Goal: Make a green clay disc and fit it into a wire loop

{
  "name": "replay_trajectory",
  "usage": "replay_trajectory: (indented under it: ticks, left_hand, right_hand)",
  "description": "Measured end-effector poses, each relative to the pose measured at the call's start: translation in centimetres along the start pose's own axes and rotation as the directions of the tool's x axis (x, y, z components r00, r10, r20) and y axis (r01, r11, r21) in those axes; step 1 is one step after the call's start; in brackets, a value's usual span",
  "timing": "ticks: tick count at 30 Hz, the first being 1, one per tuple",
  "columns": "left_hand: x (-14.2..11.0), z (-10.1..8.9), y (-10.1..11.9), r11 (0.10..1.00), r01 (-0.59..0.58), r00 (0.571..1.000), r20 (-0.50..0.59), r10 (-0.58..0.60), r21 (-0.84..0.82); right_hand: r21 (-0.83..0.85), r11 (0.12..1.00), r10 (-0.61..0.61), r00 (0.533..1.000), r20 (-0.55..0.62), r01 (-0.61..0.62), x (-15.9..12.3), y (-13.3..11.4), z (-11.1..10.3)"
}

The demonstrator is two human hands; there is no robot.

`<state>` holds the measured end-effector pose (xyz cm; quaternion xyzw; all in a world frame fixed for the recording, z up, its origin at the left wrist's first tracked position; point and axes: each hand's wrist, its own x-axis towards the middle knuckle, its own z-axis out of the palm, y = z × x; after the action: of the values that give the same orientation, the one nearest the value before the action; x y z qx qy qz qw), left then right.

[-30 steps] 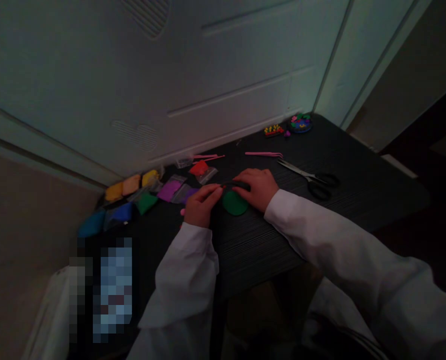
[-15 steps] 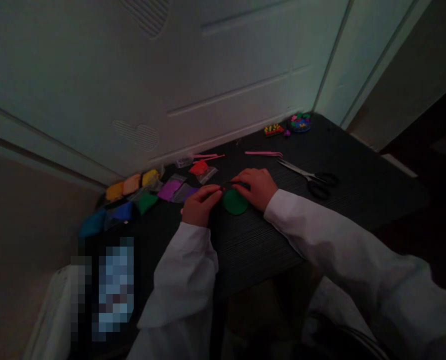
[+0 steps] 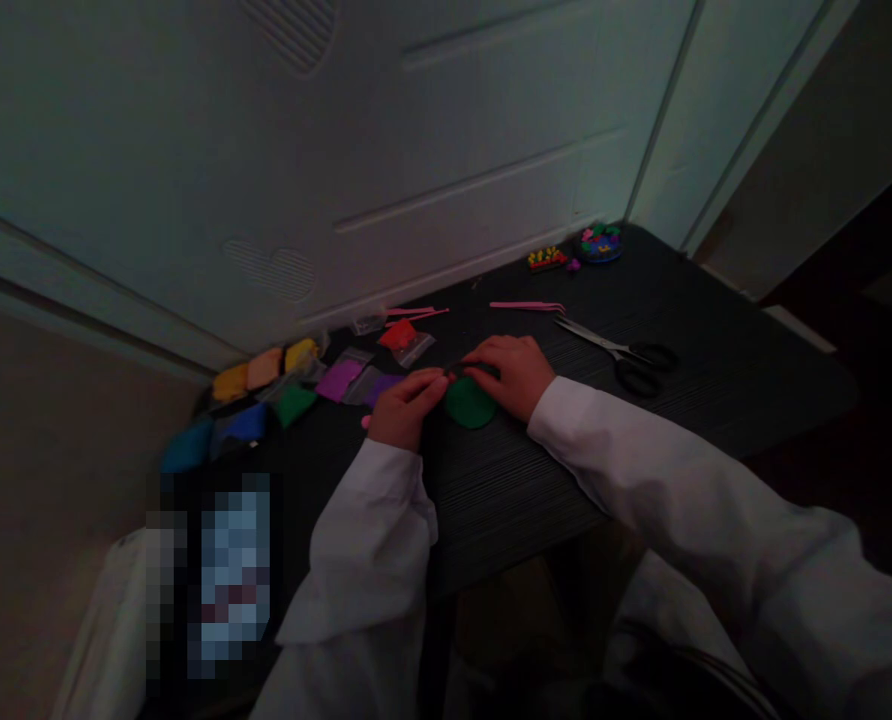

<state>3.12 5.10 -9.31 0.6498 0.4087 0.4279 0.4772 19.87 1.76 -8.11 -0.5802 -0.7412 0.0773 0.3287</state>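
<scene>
A flat green clay disc (image 3: 467,406) lies on the dark table (image 3: 536,470), right between my two hands. My left hand (image 3: 405,408) is curled beside the disc's left edge, its fingertips pinched on a small red bit that is too small to name. My right hand (image 3: 512,373) rests over the disc's far right edge, fingers bent down around a thin dark tool (image 3: 470,368) that runs toward my left fingertips. Both white sleeves reach in from the bottom of the view.
Bags of coloured clay (image 3: 266,395) lie at the left end. A red packet (image 3: 399,336), pink tools (image 3: 527,307) and black-handled scissors (image 3: 624,357) lie behind my hands. Small clay figures (image 3: 581,250) stand at the far corner by the white door. The scene is dim.
My left fingertips have crept slightly right toward the disc and my right hand. Otherwise almost nothing has moved.
</scene>
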Motion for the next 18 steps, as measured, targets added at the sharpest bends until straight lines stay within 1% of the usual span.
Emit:
replay_trajectory:
  ticks: [2,3,5,6,7,9,10,11,13,15,18]
  left_hand:
    - [-0.1,0.0,0.3,0.997,-0.033,0.999,-0.037,0.035,0.065]
    - [-0.2,0.0,0.5,0.991,-0.054,0.996,-0.061,0.062,0.124]
    - [-0.5,0.1,1.0,0.945,-0.117,0.981,-0.111,0.158,0.305]
    - [-0.6,0.2,1.3,0.897,-0.158,0.964,-0.133,0.231,0.413]
    - [-0.8,0.3,1.5,0.830,-0.200,0.937,-0.146,0.317,0.520]
    - [-1.0,0.5,1.8,0.674,-0.274,0.863,-0.133,0.487,0.686]
    - [-1.0,0.6,1.8,0.602,-0.303,0.826,-0.112,0.552,0.739]
    - [-1.1,0.7,1.8,0.543,-0.326,0.797,-0.084,0.599,0.774]
    - [-1.1,0.7,1.8,0.459,-0.355,0.759,-0.035,0.650,0.815]
    - [-1.1,0.7,1.7,0.413,-0.360,0.743,-0.010,0.669,0.837]
    - [-1.1,0.7,1.7,0.389,-0.359,0.739,0.003,0.674,0.849]
  right_hand:
    - [0.005,1.000,0.000,1.000,0.000,0.000,0.0,0.1,0.0]
    - [0.007,1.000,0.001,1.000,0.000,-0.001,0.0,0.1,0.0]
    - [0.009,1.000,0.005,1.000,-0.001,-0.005,0.0,0.1,0.0]
    - [0.009,1.000,0.006,1.000,-0.003,-0.006,0.0,0.1,0.0]
    - [0.008,1.000,0.005,1.000,-0.005,-0.004,0.0,0.1,0.0]
    - [0.005,1.000,-0.002,1.000,-0.013,0.002,0.0,0.0,0.0]
    - [0.004,1.000,-0.005,1.000,-0.018,0.005,0.0,0.0,0.0]
    - [0.004,1.000,-0.008,1.000,-0.020,0.008,0.0,0.0,0.0]
    - [0.003,1.000,-0.010,1.000,-0.021,0.010,0.0,0.0,0.0]
    - [0.002,1.000,-0.011,1.000,-0.017,0.011,0.0,0.0,0.0]
    - [0.002,1.000,-0.015,1.000,-0.023,0.015,0.0,0.1,0.1]
